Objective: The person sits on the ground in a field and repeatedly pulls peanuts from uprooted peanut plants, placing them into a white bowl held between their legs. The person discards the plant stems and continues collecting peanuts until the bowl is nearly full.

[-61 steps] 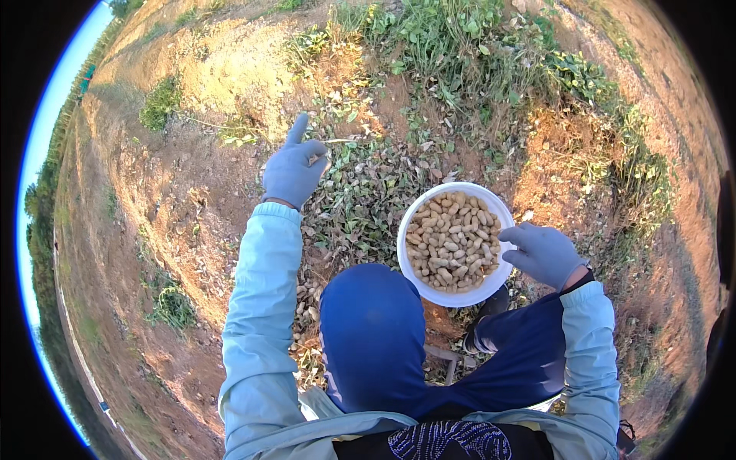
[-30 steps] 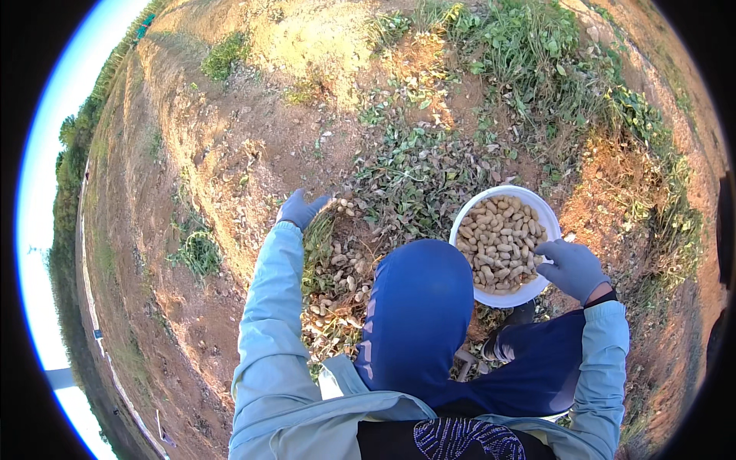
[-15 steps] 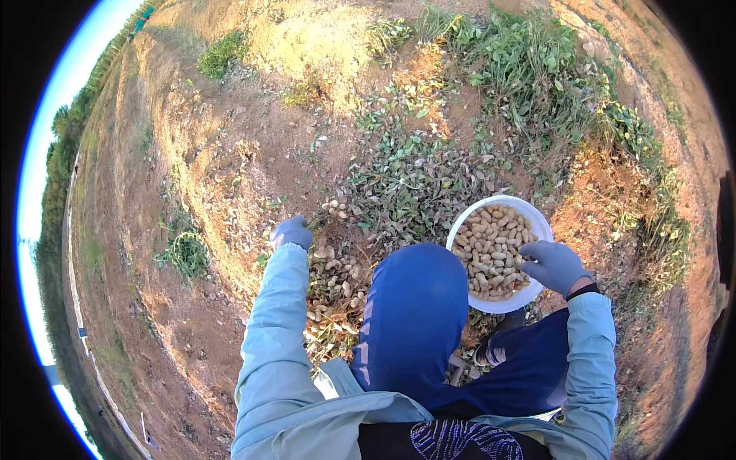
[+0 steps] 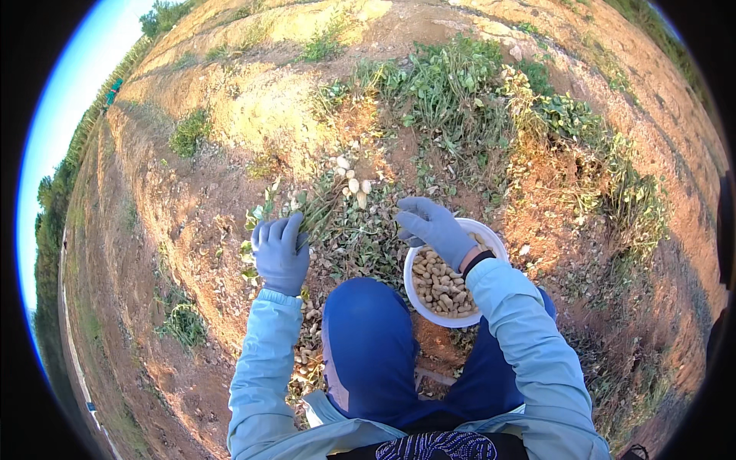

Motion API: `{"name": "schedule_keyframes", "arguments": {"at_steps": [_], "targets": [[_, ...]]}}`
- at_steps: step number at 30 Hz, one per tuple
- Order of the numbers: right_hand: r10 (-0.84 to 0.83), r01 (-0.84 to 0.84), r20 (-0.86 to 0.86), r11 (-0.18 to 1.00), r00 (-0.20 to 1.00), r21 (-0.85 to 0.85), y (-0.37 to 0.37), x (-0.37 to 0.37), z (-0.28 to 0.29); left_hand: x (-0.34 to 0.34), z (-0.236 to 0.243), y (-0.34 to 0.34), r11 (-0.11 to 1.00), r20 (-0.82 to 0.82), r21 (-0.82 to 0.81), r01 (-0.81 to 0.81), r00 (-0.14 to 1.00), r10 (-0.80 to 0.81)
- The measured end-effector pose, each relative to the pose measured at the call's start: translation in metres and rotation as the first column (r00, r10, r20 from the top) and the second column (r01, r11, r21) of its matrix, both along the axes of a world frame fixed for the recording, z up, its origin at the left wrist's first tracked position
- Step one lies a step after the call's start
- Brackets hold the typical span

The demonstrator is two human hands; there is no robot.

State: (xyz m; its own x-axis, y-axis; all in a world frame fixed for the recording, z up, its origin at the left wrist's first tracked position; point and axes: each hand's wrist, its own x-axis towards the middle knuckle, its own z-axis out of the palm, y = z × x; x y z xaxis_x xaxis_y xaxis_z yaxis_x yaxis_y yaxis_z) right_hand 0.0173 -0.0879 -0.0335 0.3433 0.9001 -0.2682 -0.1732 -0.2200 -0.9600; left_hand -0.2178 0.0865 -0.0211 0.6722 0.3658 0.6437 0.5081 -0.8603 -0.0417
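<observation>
My left hand point(image 4: 281, 251), in a grey glove, is closed around the stems of a peanut plant point(image 4: 326, 205). Pale peanuts point(image 4: 356, 186) hang at the plant's far end, over the leaf litter. Toward them reaches my right hand point(image 4: 434, 228), gloved the same way, its thumb and fingers slightly apart; I make out nothing held in it. That hand is over the far left rim of a white bucket point(image 4: 491, 239), which holds many peanuts point(image 4: 442, 285). The right forearm hides part of the bucket.
My bent knee point(image 4: 368, 318) in blue trousers is between the bucket and loose peanuts point(image 4: 305, 356) on the ground at left. Heaped green plants point(image 4: 460, 84) lie beyond the bucket. Furrowed reddish soil point(image 4: 199, 253) stretches left, with a weed clump point(image 4: 182, 323).
My left hand has lifted the peanut plant into plainer view. My right hand has left the bucket's inside and moved left and away from me, toward the plant. The view has shifted too.
</observation>
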Motion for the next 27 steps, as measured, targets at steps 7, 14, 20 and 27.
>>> {"name": "schedule_keyframes", "arguments": {"at_steps": [7, 14, 20, 27], "targets": [[-0.27, 0.287, -0.305, 0.958, 0.913, 0.012, 0.014, 0.0, 0.009, 0.048, 0.018, -0.022, 0.96, -0.117, 0.156, 0.232, 0.969, -0.215], [-0.318, 0.387, -0.43, 0.919, 0.845, 0.081, 0.01, 0.008, 0.002, 0.063, 0.041, -0.045, 0.979, -0.343, -0.175, 0.106, 0.925, -0.162], [-0.245, 0.358, -0.467, 0.918, 0.849, 0.17, 0.006, 0.012, 0.012, 0.094, 0.068, -0.058, 0.883, -0.332, -0.466, -0.053, 0.936, -0.119], [-0.112, 0.29, -0.54, 0.922, 0.834, 0.256, 0.005, 0.014, 0.021, 0.13, 0.052, -0.028, 0.122, 0.036, -0.986, 0.114, 0.859, -0.511]]}}
